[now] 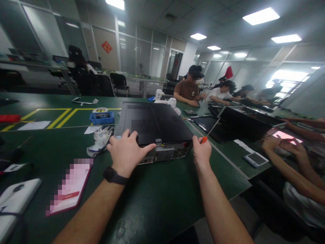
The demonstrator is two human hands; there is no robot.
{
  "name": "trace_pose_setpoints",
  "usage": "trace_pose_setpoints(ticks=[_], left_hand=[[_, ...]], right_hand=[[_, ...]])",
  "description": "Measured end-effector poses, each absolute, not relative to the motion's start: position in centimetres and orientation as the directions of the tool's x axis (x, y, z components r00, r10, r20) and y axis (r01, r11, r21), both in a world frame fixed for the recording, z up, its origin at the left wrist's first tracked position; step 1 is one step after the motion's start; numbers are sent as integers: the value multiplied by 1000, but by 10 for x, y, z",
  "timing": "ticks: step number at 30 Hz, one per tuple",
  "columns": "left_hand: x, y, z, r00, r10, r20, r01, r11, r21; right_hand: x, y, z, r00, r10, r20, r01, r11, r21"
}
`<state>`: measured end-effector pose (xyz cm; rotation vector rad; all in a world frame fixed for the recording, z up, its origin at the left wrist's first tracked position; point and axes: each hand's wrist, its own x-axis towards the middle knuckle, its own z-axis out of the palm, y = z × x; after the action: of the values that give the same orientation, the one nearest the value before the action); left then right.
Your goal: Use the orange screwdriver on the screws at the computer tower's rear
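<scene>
A black desktop computer case [162, 122] lies flat on the green table, with its port side facing me. My left hand [127, 149] rests on the near left corner of the case, fingers spread and thumb along the edge. At the near right corner, my right hand [202, 150] is closed around a screwdriver [203, 139]. Its orange handle is mostly hidden in my fist, and the thin shaft points up and away to the right. My right fingers are beside the case; whether they touch it I cannot tell.
White work gloves [100, 139] and a blue bin [102, 118] are left of the case. A pink-edged phone-like slab [73, 189] lies nearer. Dark panels [220, 128] stand right. A co-worker's hands [281, 144] hold a lit phone; a person in brown [189, 91] sits beyond.
</scene>
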<state>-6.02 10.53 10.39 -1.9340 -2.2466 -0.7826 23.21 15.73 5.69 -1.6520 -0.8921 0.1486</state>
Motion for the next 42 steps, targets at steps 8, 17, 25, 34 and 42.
trace_pose_setpoints(ticks=[8,17,25,34,42], left_hand=[[-32,85,98,-194,864,464,952,52,300],[-36,87,94,-195,862,468,955,57,292],[-41,88,100,-206,875,437,956,85,280],[-63,92,108,-213,936,281,944,124,304],[-60,89,107,-216,930,299,943,119,312]], right_hand=[[255,162,56,707,611,357,467,-24,-884],[263,173,50,660,693,291,458,-64,-887],[257,165,49,674,669,313,459,-47,-887],[245,127,54,677,642,359,501,-46,-864],[257,137,59,622,715,319,535,-91,-840]])
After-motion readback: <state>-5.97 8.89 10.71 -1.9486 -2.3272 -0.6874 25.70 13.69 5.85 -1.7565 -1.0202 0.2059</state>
